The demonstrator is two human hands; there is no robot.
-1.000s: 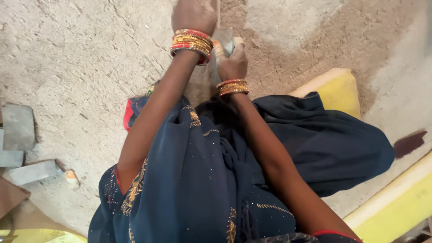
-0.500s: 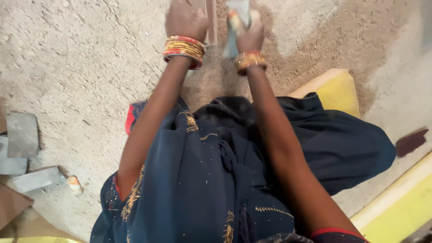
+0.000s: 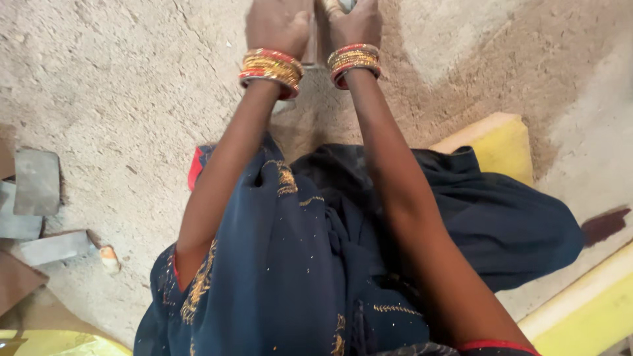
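Gripping a pale upright piece (image 3: 311,39) at the frame's top edge, left hand (image 3: 277,23) and right hand (image 3: 356,23) close around it over the sandy floor (image 3: 119,99); even two-handed pressure seems wise.

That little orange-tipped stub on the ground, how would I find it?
Look left on the sandy ground, where flat grey slabs lie. Just right of the lowest slab sits the small pale stub with an orange tip: rounded and tiny, unlike its flat grey neighbours.

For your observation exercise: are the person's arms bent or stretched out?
Stretched out: both forearms run straight forward, left hand and right hand close together at the frame's top edge.
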